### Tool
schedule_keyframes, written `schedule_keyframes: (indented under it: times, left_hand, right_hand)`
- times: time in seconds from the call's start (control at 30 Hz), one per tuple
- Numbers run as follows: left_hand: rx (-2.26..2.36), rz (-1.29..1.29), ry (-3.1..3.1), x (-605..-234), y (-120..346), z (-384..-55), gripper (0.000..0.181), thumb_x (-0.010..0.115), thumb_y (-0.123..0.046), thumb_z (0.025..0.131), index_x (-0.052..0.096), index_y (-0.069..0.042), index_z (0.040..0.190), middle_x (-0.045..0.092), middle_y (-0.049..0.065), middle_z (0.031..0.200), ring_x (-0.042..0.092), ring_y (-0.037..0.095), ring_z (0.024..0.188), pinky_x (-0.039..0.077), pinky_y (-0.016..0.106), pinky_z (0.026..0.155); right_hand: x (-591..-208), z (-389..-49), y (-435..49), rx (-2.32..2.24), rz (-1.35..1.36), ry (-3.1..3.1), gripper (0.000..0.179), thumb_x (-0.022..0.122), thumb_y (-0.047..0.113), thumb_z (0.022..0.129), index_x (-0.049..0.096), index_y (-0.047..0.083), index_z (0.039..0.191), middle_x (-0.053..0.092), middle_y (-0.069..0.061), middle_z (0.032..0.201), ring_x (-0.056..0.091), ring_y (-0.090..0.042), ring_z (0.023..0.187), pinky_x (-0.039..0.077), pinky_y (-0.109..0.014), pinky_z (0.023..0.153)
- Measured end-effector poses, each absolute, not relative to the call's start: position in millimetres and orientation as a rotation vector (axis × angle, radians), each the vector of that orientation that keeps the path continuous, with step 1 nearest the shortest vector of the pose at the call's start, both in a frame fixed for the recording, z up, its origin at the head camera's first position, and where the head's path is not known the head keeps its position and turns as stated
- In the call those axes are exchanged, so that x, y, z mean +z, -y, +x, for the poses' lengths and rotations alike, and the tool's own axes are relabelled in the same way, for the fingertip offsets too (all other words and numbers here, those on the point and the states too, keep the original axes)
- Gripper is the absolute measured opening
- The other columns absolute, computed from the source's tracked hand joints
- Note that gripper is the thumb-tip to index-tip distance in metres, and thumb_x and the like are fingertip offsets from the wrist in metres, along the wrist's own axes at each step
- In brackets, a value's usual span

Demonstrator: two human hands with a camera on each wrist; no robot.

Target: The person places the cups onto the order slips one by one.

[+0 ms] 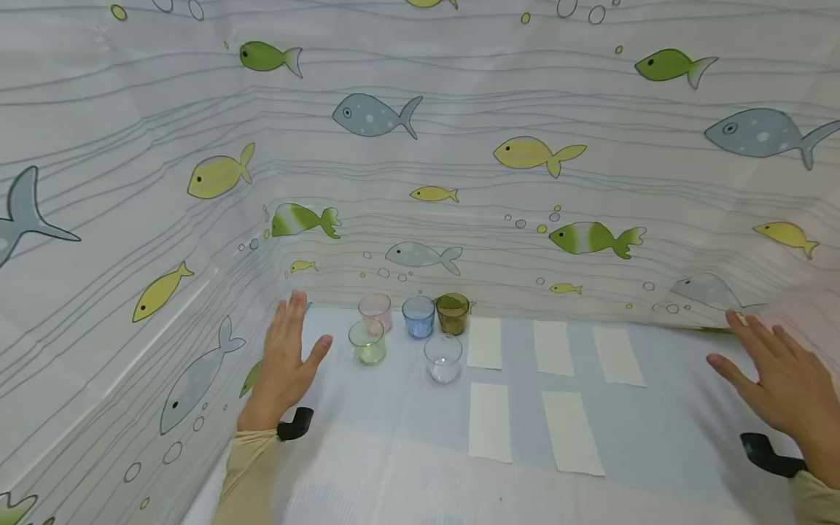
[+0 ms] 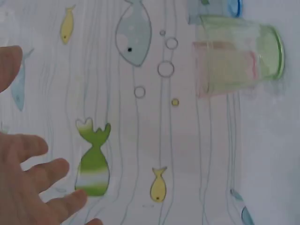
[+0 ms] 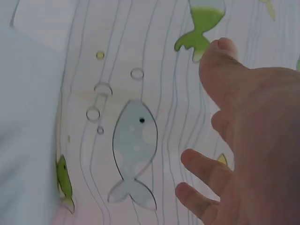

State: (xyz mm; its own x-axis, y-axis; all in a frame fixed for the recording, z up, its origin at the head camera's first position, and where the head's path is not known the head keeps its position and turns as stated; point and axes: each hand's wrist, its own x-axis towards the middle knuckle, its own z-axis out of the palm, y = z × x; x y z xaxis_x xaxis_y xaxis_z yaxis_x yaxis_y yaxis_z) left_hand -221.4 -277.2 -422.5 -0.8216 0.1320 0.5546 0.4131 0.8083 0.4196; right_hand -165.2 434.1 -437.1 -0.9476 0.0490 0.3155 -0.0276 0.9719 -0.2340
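In the head view my left hand is held up at the left, fingers extended and thumb apart, touching nothing. Nearest to it stands a green glass cup, also visible in the left wrist view. Behind that is a pink cup. A blue cup and an amber-brown cup stand side by side, with a clear cup in front of them. My right hand is raised at the far right, fingers spread, holding nothing.
Several white paper strips lie in two rows on the pale blue and white table surface, right of the cups. A fish-printed curtain walls off the back and left side. Dark wrist straps show on both arms.
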Motion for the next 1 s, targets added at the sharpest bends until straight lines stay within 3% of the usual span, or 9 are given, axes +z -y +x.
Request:
schedule_keyframes:
  times: [0.1,0.2,0.27,0.33,0.4,0.5,0.6,0.8,1.0]
  left_hand:
    - [-0.863,-0.467,2.274,-426,256,-225,0.066,0.070,-0.018,0.101,0.043,0.000,0.159,0.052,0.022,0.158,0.050,0.044,0.144,0.045,0.061,0.113]
    - [-1.003,-0.523,2.090,-433,227,-229,0.045,0.071,-0.006,0.097,0.062,0.003,0.141,0.072,0.020,0.131,0.069,0.039,0.114,0.058,0.039,0.090]
    - [-1.127,-0.556,2.027,-440,206,-230,0.036,0.070,-0.001,0.097,0.066,0.003,0.133,0.076,0.018,0.122,0.072,0.036,0.104,0.059,0.026,0.082]
    - [-1.271,-0.580,2.013,-450,186,-230,0.033,0.070,-0.001,0.098,0.067,0.003,0.130,0.076,0.017,0.121,0.072,0.035,0.105,0.060,0.021,0.085]
    - [-1.391,-0.569,2.059,-464,167,-229,0.035,0.070,-0.004,0.099,0.064,0.003,0.133,0.073,0.015,0.127,0.070,0.035,0.113,0.062,0.029,0.093]
    - [-1.519,-0.520,2.169,-486,147,-225,0.048,0.073,-0.012,0.100,0.055,0.002,0.142,0.063,0.014,0.142,0.064,0.035,0.128,0.059,0.048,0.105]
    - [-1.632,-0.482,2.259,-501,135,-222,0.064,0.074,-0.017,0.100,0.041,0.001,0.152,0.051,0.017,0.154,0.054,0.040,0.141,0.050,0.059,0.114]
    - [-1.817,-0.477,2.304,-513,124,-234,0.085,0.076,-0.022,0.099,0.022,-0.003,0.161,0.037,0.028,0.163,0.043,0.046,0.150,0.037,0.063,0.124]
    - [-1.987,-0.467,2.293,-522,118,-251,0.095,0.080,-0.025,0.095,0.020,-0.002,0.164,0.039,0.028,0.164,0.042,0.043,0.151,0.035,0.061,0.127]
  right_hand:
    - [-441,-177,-419,0.532,0.141,2.742,0.087,0.060,0.043,0.108,0.008,0.016,0.172,0.035,-0.041,0.160,0.035,-0.065,0.139,0.026,-0.085,0.110]
    - [-451,-191,-393,0.747,0.253,2.712,0.090,0.070,0.030,0.104,0.012,0.021,0.172,0.059,-0.034,0.136,0.059,-0.043,0.115,0.055,-0.056,0.094]
    - [-460,-201,-373,0.854,0.312,2.714,0.091,0.071,0.027,0.103,0.012,0.024,0.172,0.065,-0.023,0.120,0.064,-0.020,0.102,0.057,-0.034,0.077]
    - [-469,-210,-353,0.944,0.383,2.713,0.090,0.071,0.024,0.103,0.013,0.025,0.172,0.068,-0.013,0.111,0.060,-0.003,0.093,0.050,-0.019,0.070]
    - [-478,-218,-334,1.030,0.456,2.726,0.090,0.071,0.022,0.104,0.013,0.026,0.172,0.067,-0.006,0.106,0.056,0.003,0.089,0.049,-0.018,0.070]
    - [-485,-228,-308,1.116,0.521,2.789,0.090,0.071,0.026,0.104,0.013,0.027,0.172,0.064,-0.002,0.103,0.055,-0.003,0.089,0.048,-0.021,0.071]
    - [-488,-242,-287,1.122,0.559,2.870,0.092,0.074,0.036,0.101,0.016,0.028,0.172,0.062,0.000,0.104,0.056,-0.009,0.091,0.048,-0.023,0.072]
    - [-487,-281,-254,1.123,0.719,2.906,0.093,0.078,0.039,0.097,0.023,0.026,0.171,0.063,-0.003,0.106,0.059,-0.018,0.094,0.050,-0.030,0.075]
    - [-490,-307,-232,1.080,0.773,2.950,0.096,0.079,0.044,0.095,0.026,0.018,0.170,0.066,-0.009,0.107,0.058,-0.022,0.095,0.050,-0.035,0.079]
